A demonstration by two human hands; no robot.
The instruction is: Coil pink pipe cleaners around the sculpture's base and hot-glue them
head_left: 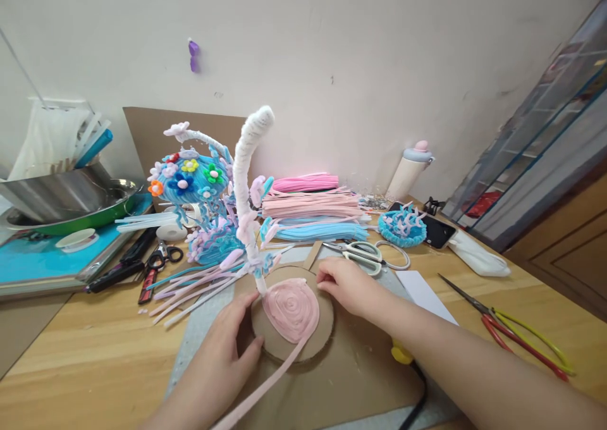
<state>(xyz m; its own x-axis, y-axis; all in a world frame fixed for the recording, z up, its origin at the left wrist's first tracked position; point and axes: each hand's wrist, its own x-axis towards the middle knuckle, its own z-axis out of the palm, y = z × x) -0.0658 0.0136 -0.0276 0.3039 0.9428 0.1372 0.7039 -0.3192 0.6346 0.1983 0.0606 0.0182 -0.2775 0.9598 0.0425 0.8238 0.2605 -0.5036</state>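
Note:
A round cardboard disc (324,332) lies in front of me, with a flat spiral of pale pink pipe cleaner (290,310) on it. The free end of the pink strand trails off toward the lower left. At the disc's back left edge rises a curved stem wrapped in white pipe cleaner (243,171), with small pink and blue pieces on it. My left hand (225,344) grips the disc's left edge, thumb on top and fingers near the stem's base. My right hand (349,286), fingers curled, holds the disc's upper right edge.
Pink and blue pipe cleaner bundles (313,208) lie behind the disc. A flowered blue pipe-cleaner model (190,183) stands left. Scissors (363,256), red-and-yellow-handled shears (512,335), a phone (439,233), a bottle (408,172) and a metal bowl (61,193) surround the work area.

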